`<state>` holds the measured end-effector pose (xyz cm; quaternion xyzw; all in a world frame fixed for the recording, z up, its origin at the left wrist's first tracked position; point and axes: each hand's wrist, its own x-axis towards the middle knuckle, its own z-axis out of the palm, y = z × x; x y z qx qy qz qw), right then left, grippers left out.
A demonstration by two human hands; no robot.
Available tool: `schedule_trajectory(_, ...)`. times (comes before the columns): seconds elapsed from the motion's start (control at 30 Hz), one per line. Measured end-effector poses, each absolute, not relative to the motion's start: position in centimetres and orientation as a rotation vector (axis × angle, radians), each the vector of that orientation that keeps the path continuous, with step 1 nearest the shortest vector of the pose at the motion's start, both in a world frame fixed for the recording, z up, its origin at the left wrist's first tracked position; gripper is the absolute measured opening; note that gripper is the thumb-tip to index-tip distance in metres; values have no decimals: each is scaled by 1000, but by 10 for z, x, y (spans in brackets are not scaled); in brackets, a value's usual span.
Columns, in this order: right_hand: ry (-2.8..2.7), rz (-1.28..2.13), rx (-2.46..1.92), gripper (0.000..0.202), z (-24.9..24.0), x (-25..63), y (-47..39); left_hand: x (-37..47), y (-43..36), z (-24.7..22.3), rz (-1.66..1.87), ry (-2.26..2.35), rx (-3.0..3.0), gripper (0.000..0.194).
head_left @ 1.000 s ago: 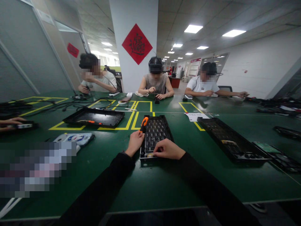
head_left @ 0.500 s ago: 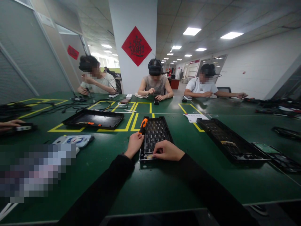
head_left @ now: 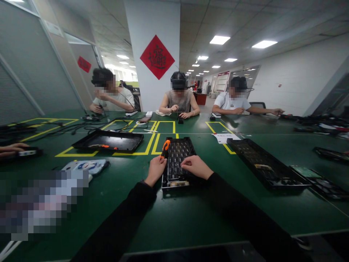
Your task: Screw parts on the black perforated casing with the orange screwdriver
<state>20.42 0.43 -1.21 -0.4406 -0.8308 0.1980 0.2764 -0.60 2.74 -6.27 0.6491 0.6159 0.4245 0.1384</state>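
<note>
A long black plastic casing point(head_left: 174, 160) with rows of small raised parts inside lies in front of me on the green table. My left hand point(head_left: 156, 169) is closed round a screwdriver with an orange and black handle point(head_left: 165, 145), at the casing's left edge. The handle points up and away. Over the right half of the casing is my right hand point(head_left: 196, 167), thumb and fingertips pinched together; whatever is between them is too small to make out. A pale yellowish strip point(head_left: 178, 184) sits at the casing's near end, uncovered by either hand.
To the right lies another black casing point(head_left: 267, 163), with a paper sheet point(head_left: 225, 138) by its far end. A black tray point(head_left: 109, 141) holding orange-handled tools is at the left, behind a phone-like object point(head_left: 87, 165). Several people sit around the table; one person's hand point(head_left: 13, 148) shows at far left.
My right hand has moved up and away from the pale strip at the casing's near end, to over its middle. My left hand keeps its hold on the screwdriver.
</note>
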Motion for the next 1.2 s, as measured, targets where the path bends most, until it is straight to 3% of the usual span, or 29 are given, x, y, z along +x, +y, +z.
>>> schedule_trajectory(0.2, -2384, 328, -1351, 11, -12, 189, 33, -6, 27, -63, 1233, 1777, 1876, 34)
schedule_trajectory(0.47, -2332, 421, -1358, 3, -17, 162, 39, -6, 27, -62, 1233, 1764, 1840, 32)
schedule_trajectory(0.6, -2345, 673, -1279, 6, -11, 158, 29, -6, 27, -62, 1253, 1745, 1828, 30)
schedule_trajectory(0.7, -2304, 1304, -1107, 11, -4, 160, 19, -6, 28, -63, 1272, 1720, 1842, 29)
schedule_trajectory(0.77, -2260, 1455, -1033, 20, -3, 163, 15, -6, 28, -64, 1277, 1707, 1861, 29)
schedule_trajectory(0.87, -2312, 1395, -986, 28, -4, 166, 14, -6, 28, -63, 1272, 1714, 1867, 29)
schedule_trajectory(1.03, -2426, 1496, -888, 21, -6, 164, 18, -6, 27, -63, 1270, 1726, 1868, 29)
schedule_trajectory(1.2, -2661, 1231, -842, 19, 0, 162, 18, -6, 26, -62, 1256, 1738, 1857, 28)
